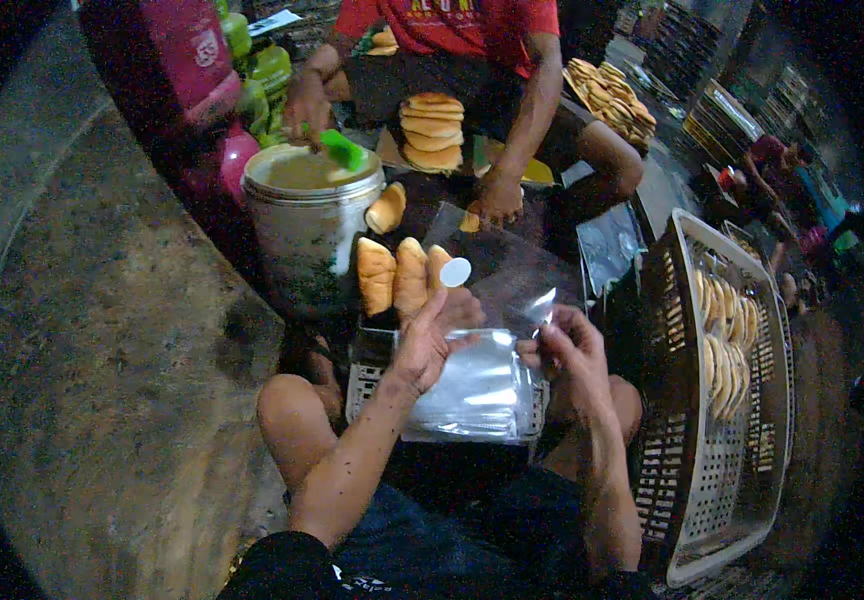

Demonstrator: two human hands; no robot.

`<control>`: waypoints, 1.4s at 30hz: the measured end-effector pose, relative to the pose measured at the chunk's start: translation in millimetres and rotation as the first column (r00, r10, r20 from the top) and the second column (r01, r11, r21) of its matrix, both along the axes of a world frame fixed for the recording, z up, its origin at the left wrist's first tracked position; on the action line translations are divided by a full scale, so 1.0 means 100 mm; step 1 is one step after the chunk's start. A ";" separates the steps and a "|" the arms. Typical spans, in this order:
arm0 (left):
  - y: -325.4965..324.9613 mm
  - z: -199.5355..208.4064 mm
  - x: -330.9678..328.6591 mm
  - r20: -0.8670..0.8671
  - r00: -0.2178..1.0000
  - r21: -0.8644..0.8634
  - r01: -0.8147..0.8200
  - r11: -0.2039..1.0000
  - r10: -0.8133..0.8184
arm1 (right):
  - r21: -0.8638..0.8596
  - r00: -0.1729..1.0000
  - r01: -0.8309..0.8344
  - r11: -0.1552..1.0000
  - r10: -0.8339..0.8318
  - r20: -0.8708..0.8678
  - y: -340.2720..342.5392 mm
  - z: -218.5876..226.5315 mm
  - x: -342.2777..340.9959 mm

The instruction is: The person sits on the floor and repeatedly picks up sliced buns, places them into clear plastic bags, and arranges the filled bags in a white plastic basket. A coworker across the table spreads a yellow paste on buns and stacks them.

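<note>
My left hand (434,345) is open, fingers stretched and slightly blurred, above a stack of clear plastic bags (467,395). Just past its thumb tip shows a white round disc (456,272); whether the thumb touches it I cannot tell. To the right, my right hand (574,355) pinches a thin clear plastic bag (544,305) that catches the light. Beyond my left hand lie three golden bread rolls side by side, the left roll (376,275), the middle roll (411,275) and a third roll (439,262) partly behind the disc.
Opposite, a person in a red shirt (452,30) holds a green spatula (342,150) over a large white bucket (312,220). Bread is stacked (433,130) before that person. A plastic crate (717,500) with flat breads stands right, and a bread pile (612,100) lies farther back.
</note>
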State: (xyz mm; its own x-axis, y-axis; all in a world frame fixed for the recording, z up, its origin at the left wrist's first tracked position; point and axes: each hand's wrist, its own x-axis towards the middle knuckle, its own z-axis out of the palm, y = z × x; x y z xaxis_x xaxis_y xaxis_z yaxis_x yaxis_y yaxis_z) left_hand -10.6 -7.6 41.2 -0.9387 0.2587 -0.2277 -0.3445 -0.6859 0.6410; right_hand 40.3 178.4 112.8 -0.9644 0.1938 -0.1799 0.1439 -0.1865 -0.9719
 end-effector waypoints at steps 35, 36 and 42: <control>0.13 -0.03 -0.16 -0.201 0.975 -0.201 -0.140 0.970 0.099 | 0.275 0.963 -0.256 0.927 0.271 -0.017 0.11 0.22 -0.38; 0.11 0.02 -0.14 -0.207 0.967 -0.178 -0.187 0.966 0.149 | 0.289 0.978 -0.137 0.947 0.176 -0.111 0.02 0.21 -0.36; -0.17 0.16 -0.13 0.105 0.956 0.187 -0.289 0.939 0.274 | 0.768 0.689 0.478 0.427 0.360 -0.629 -0.49 0.29 -0.26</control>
State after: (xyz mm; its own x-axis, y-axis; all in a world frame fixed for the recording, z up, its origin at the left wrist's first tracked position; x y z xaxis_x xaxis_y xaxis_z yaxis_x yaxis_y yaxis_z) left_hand -23.2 -24.7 57.6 -0.9616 0.0333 -0.2724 -0.1611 -0.8721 0.4620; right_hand 13.9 129.0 141.4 -0.6703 -0.1150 0.7331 -0.5192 0.7786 -0.3525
